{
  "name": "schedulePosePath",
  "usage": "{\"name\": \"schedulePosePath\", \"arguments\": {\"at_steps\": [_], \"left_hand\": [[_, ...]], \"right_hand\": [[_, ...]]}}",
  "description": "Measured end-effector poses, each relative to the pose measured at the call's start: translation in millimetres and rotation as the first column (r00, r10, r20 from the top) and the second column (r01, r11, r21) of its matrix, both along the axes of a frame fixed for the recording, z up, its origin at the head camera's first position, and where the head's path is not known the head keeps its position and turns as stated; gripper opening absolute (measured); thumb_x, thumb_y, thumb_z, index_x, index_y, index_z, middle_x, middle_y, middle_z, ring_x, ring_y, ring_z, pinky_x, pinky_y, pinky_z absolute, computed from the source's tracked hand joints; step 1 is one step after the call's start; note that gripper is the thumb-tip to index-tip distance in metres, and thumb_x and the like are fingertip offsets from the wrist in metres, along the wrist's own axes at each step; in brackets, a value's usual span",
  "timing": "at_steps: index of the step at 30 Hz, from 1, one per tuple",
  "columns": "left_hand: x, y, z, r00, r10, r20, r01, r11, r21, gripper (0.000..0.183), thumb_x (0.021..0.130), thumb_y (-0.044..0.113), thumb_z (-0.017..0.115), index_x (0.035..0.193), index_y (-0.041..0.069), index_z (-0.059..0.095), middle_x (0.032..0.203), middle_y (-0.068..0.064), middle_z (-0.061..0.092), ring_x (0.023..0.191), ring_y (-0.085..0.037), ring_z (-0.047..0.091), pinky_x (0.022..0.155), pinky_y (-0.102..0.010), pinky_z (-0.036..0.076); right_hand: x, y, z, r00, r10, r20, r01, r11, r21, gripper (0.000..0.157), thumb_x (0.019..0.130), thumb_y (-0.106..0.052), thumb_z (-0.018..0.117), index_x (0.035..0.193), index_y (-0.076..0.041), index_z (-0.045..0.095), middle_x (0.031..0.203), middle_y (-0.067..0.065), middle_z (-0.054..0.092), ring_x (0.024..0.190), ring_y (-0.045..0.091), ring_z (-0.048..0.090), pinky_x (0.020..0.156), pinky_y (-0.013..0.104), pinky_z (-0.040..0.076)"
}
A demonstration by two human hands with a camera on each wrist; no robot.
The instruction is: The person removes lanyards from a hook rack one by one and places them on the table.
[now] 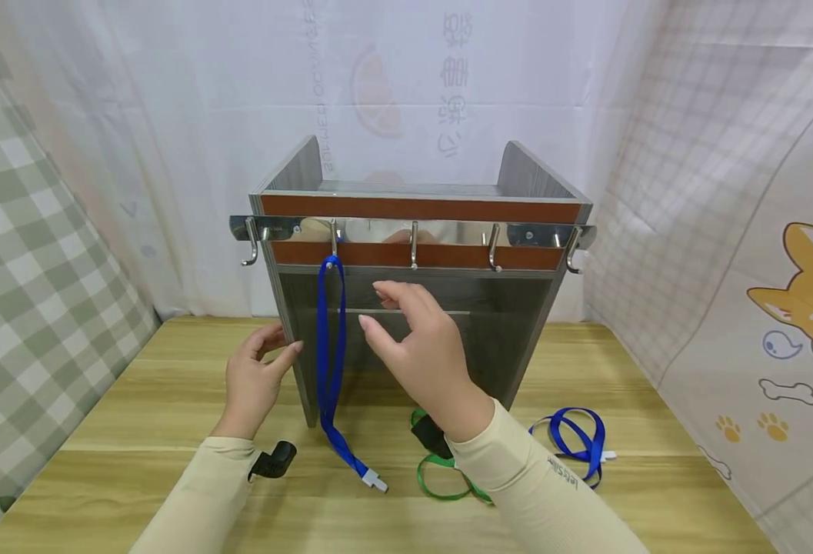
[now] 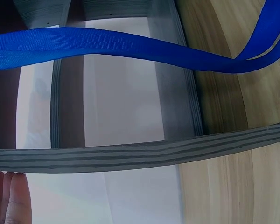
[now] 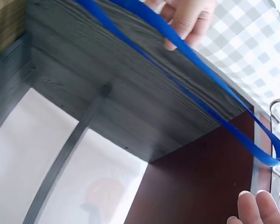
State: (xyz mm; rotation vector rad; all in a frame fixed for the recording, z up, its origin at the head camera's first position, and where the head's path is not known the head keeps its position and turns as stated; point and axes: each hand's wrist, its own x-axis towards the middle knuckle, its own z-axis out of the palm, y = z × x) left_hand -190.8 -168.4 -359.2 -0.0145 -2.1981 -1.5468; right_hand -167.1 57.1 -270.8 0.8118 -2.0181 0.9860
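A blue lanyard hangs by its loop from the second hook of a metal hook rail, its white clip hanging at the lower end. My left hand holds the left side panel of a grey wooden shelf unit, thumb on the inner side and fingers along the outside. In the left wrist view, fingertips rest at the panel's edge. My right hand is raised in front of the unit, right of the lanyard, thumb and fingers apart with nothing between them.
A green lanyard lies on the wooden table, partly hidden by my right wrist. Another blue lanyard lies coiled to the right. Bare hooks flank the hanging lanyard. Printed cloth encloses the table's back and sides.
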Motion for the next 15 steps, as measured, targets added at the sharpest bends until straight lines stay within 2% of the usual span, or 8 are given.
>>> {"name": "schedulePosePath", "arguments": {"at_steps": [6, 15], "left_hand": [[0.2, 0.0, 1.4, 1.000, -0.007, 0.009, 0.007, 1.000, 0.016, 0.038, 0.088, 0.009, 0.071, 0.124, 0.004, 0.062, 0.113, -0.016, 0.064, 0.091, 0.010, 0.054, 0.077, -0.007, 0.045], [0.8, 1.2, 2.0, 1.000, -0.006, 0.007, 0.006, 0.999, 0.033, 0.037, 0.087, 0.009, 0.072, 0.123, 0.004, 0.063, 0.114, -0.017, 0.065, 0.091, 0.009, 0.055, 0.078, -0.007, 0.045]], "right_hand": [[-3.9, -12.2, 14.7, 0.994, 0.016, 0.106, -0.012, 0.999, -0.036, 0.032, 0.087, -0.012, 0.072, 0.116, -0.001, 0.065, 0.103, 0.009, 0.068, 0.092, 0.018, 0.064, 0.076, 0.034, 0.054], [-9.1, -25.8, 26.7, 0.981, 0.029, 0.194, -0.020, 0.999, -0.044, 0.030, 0.090, -0.012, 0.069, 0.117, -0.002, 0.065, 0.097, 0.007, 0.068, 0.087, 0.016, 0.065, 0.073, 0.028, 0.054]]}}
